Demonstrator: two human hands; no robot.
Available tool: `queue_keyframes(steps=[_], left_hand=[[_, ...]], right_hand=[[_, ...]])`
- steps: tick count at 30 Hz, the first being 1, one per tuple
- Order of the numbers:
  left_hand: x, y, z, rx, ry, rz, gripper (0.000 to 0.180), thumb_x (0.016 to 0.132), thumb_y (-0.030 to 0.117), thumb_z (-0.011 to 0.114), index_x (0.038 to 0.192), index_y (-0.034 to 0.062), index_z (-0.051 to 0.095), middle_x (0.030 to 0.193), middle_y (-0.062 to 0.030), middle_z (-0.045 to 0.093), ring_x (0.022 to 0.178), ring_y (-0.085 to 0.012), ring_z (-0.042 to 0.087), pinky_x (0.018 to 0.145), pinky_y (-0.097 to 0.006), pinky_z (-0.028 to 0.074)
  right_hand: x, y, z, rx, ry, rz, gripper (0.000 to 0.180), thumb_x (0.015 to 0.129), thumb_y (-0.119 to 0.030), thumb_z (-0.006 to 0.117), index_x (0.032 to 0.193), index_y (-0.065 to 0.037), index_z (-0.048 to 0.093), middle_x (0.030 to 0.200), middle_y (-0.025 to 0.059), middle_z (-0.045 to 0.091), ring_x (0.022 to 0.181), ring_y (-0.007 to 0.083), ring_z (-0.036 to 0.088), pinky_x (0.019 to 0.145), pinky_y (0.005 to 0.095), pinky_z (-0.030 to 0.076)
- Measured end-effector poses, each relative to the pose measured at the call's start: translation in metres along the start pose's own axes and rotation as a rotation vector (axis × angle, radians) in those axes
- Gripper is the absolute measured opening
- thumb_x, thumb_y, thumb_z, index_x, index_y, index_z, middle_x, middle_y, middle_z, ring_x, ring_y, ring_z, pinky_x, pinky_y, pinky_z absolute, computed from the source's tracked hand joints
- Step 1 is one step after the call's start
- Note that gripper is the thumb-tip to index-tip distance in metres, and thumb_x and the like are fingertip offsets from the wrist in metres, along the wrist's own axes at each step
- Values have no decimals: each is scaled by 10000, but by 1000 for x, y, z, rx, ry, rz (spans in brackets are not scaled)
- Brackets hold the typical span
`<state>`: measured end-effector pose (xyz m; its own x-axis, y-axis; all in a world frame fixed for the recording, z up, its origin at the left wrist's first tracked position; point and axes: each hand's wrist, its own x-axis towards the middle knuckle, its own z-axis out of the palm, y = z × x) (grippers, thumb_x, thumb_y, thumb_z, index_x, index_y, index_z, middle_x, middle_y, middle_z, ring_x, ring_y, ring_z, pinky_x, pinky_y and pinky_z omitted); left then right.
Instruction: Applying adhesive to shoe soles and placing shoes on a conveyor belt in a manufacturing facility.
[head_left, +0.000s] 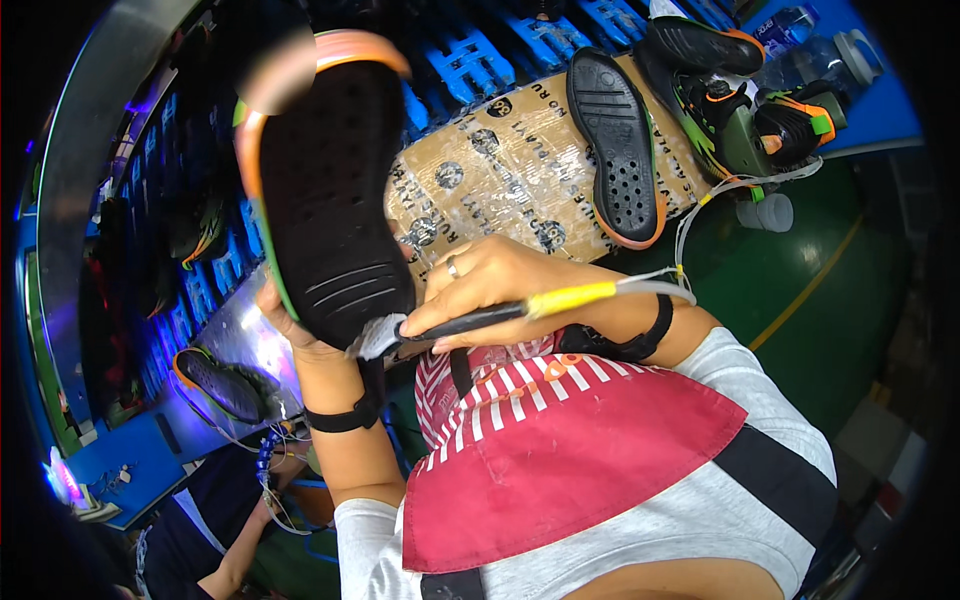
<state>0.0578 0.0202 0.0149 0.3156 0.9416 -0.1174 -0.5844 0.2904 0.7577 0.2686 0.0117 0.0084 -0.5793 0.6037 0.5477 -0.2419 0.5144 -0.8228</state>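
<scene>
In my left hand [290,322] is a large black shoe sole [325,200] with an orange-to-green rim, held up with its hollow inner side facing me. My fingers wrap round its lower edge. My right hand [485,285], wearing a ring, grips a brush [470,322] with a black handle, pale bristles and yellow tape where a thin white hose joins it. The bristles lie at the lower end of the sole; whether they touch it I cannot tell. A second black sole [620,150] lies on taped brown cardboard [480,190] beyond my right hand.
Shoes [740,130] in black, green and orange sit at the far right, near a clear plastic jug [825,60]. Blue conveyor slats [470,65] run along the back. Another sole [220,385] lies at left. A co-worker [200,530] is at lower left.
</scene>
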Motion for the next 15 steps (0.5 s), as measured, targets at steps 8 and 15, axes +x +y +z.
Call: queue_keyframes(steps=[8, 15], left_hand=[[1, 6, -13, -90, 189, -194, 622, 750, 344, 511, 1227, -36, 391, 1153, -187, 512, 1036, -281, 528, 914, -382, 415], [11, 13, 3, -60, 100, -414, 423, 813, 242, 478, 1106, -62, 513, 1048, -194, 581, 906, -250, 601, 837, -334, 469]], right_hand=[[-7, 1, -1, 61, -112, -58, 217, 703, -186, 675, 910, -123, 657, 698, 62, 601, 634, 230, 577, 548, 309, 445], [-11, 0, -4, -158, -317, -61, 198, 712, -185, 655, 906, -146, 645, 678, 57, 571, 640, 245, 562, 565, 335, 451]])
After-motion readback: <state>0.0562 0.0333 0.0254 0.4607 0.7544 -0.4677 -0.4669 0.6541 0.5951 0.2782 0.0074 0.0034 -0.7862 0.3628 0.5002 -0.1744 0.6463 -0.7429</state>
